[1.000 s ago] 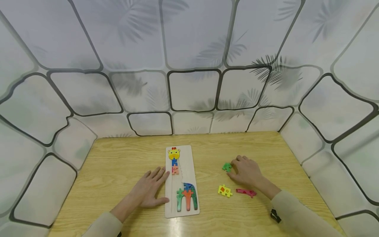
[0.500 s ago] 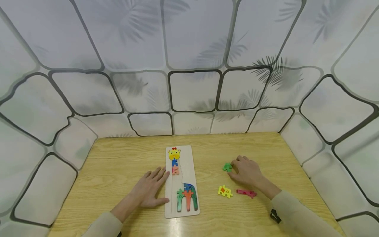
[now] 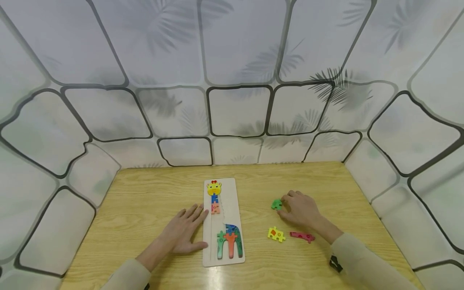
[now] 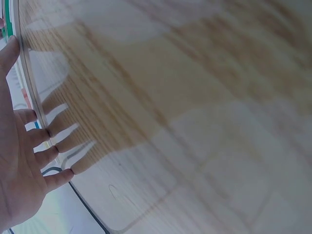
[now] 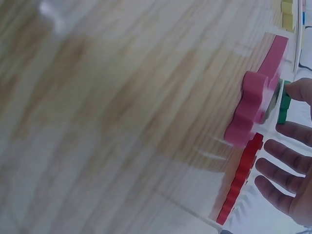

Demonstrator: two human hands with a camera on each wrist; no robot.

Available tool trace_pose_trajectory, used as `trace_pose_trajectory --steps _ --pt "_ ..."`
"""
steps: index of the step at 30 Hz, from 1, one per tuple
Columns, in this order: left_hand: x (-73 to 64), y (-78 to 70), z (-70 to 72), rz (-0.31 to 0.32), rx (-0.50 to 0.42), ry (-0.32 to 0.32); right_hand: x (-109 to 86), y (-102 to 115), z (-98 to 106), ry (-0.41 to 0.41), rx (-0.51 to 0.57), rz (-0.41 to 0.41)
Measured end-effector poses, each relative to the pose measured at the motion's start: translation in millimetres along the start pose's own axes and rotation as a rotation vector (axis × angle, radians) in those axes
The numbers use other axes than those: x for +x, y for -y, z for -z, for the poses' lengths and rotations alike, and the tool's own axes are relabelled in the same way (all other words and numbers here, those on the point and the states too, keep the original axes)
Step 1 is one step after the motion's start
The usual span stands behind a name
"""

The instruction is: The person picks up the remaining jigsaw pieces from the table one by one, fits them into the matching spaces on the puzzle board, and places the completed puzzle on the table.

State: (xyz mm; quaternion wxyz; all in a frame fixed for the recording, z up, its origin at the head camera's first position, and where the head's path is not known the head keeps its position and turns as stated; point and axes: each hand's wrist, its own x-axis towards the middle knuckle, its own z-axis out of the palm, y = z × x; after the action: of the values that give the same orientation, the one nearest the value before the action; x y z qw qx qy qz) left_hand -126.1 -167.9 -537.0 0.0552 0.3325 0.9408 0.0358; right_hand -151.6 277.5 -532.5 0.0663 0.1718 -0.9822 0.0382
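Note:
A wooden giraffe puzzle board (image 3: 226, 187) lies on the table, with the head, two neck pieces and the leg pieces in it. My left hand (image 3: 184, 231) is spread flat at its left edge, fingertips and thumb touching the border; the left wrist view shows the straight fingers (image 4: 46, 156) along that edge. To the right, my right hand (image 3: 300, 209) pinches a green puzzle piece (image 3: 276, 204) between thumb and index finger. The right wrist view shows the green piece's edge (image 5: 284, 103) between them, and a red piece (image 5: 239, 180) that the hand hides from the head view.
A yellow puzzle piece (image 3: 276, 234) and a pink puzzle piece (image 3: 302, 236) lie on the table (image 3: 253, 274) nearer the body than the right hand. Patterned pale walls (image 3: 235, 112) enclose the table's back and sides.
The green piece, pinched in my right hand, has shifted slightly left and tilted a little. My left hand and the board stay as they were.

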Motion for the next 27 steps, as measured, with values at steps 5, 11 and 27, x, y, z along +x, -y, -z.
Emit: trace_pose_trajectory --steps 5,11,27 --pt "-0.1 0.2 -0.1 -0.004 0.012 -0.004 1.2 4.1 2.4 -0.014 0.008 0.019" --pt "0.2 0.6 -0.4 -0.01 0.021 -0.008 2.2 7.5 3.4 -0.015 0.018 0.023" --pt "0.4 -0.9 2.6 -0.003 -0.004 0.014 9.5 22.0 3.7 -0.052 0.075 0.053"
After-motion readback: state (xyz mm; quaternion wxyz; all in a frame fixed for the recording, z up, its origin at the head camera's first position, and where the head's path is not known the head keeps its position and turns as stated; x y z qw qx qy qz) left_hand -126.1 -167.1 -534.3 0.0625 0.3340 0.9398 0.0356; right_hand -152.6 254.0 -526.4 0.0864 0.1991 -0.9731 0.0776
